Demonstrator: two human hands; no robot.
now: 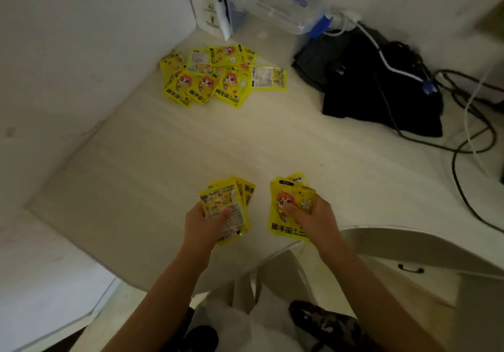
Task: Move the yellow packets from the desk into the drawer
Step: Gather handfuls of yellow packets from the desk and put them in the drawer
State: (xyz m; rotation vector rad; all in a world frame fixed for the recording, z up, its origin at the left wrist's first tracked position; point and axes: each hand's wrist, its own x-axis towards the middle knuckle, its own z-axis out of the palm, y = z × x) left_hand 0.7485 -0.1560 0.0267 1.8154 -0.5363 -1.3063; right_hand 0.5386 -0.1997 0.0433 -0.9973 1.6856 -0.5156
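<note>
- Two bundles of yellow packets are already in hand: the left hand (203, 222) has its thumb clamped over a fanned stack (226, 210) showing its printed back, and the right hand (311, 215) pinches a second stack (289, 210) with the cartoon face up.
- Both bundles hang just above the near edge of the desk (152, 155), side by side, a narrow gap between them, their long axes running away from the person.
- Many more packets lie in a loose overlapping pile (218, 74) at the far left corner of the desk, against the wall, well apart from both hands and straight ahead of the left one, which is the nearer.
- A drawer front with a dark handle (410, 269) shows below the desk's near edge on the right, just beside the right forearm; it looks closed, and I cannot tell whether it is the one meant.
- My judgement: the coming move goes down and to the right, off the near edge, so the right hand is better placed to reach the drawer, though both are full.
- A black bag (376, 79) and cables sit toward the far right edge, clear of that path.
</note>
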